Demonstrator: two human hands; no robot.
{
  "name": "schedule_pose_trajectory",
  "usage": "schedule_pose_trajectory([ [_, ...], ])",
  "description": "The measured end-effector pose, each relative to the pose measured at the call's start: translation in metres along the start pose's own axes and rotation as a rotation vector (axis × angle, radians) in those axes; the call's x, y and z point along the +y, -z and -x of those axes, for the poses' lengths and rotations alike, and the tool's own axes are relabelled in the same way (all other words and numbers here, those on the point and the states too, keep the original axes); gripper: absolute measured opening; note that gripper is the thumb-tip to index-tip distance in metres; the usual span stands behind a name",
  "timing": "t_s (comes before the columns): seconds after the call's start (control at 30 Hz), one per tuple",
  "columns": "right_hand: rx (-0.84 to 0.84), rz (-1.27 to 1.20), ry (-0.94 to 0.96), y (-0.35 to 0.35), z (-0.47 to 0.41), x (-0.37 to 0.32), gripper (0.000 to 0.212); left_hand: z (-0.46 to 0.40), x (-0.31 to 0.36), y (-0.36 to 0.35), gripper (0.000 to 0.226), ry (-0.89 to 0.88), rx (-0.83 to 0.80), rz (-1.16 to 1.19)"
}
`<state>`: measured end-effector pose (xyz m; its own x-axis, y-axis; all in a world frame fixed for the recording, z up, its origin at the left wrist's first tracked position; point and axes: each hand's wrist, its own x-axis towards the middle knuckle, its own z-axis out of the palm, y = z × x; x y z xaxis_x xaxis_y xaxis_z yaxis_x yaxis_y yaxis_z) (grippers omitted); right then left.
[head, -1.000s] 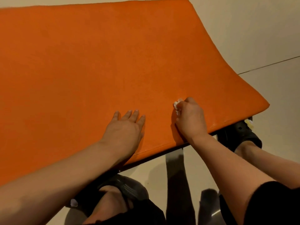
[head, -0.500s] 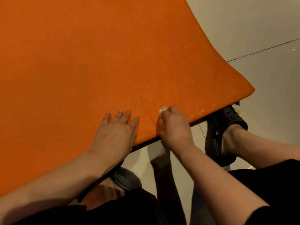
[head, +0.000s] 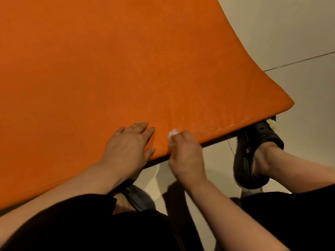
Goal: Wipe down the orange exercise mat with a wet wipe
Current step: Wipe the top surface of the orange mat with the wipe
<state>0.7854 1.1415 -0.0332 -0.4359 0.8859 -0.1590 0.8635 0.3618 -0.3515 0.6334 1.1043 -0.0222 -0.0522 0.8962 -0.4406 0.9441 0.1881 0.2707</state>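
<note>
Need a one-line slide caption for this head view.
Right hand rubs a bunched wet wipe along the orange mat's near edge while the left hand rests flat on it.

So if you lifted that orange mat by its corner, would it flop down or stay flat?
Probably it would bend only a little. The orange mat looks thick, with a rounded padded edge, so it seems fairly stiff. Its surface shines near the wet wipe in the right hand, so it may feel slippery there. The left hand pressing flat suggests it can slide.

Probably a home or gym floor: pale glossy floor tiles (head: 299, 29) under an orange exercise mat (head: 112, 73).
</note>
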Motion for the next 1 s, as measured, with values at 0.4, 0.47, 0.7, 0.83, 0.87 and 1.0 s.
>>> schedule_pose_trajectory([
  [0.4, 0.046, -0.016, 0.052, -0.008, -0.004, -0.018, 0.021, 0.008, -0.024, -0.001, 0.063, 0.093, 0.057, 0.019],
  [0.47, -0.032, -0.076, 0.249, -0.023, 0.009, -0.045, 0.021, 0.009, -0.031, -0.001, 0.06, 0.113, 0.068, -0.006],
  [0.7, 0.098, 0.064, -0.086, 0.0, -0.023, 0.006, 0.023, 0.02, -0.044, -0.002, 0.062, 0.164, 0.058, 0.022],
  [0.83, -0.014, -0.045, 0.162, -0.022, 0.0, -0.044, 0.021, 0.015, -0.038, 0.0, 0.063, 0.192, 0.06, 0.083],
  [0.87, -0.062, -0.047, 0.252, -0.024, 0.002, -0.051, 0.024, 0.015, -0.038, 0.002, 0.063, 0.2, 0.074, 0.095],
  [1.0, -0.115, 0.057, 0.142, -0.003, -0.032, -0.012, 0.029, 0.016, -0.041, 0.004, 0.065, 0.189, 0.087, 0.078],
])
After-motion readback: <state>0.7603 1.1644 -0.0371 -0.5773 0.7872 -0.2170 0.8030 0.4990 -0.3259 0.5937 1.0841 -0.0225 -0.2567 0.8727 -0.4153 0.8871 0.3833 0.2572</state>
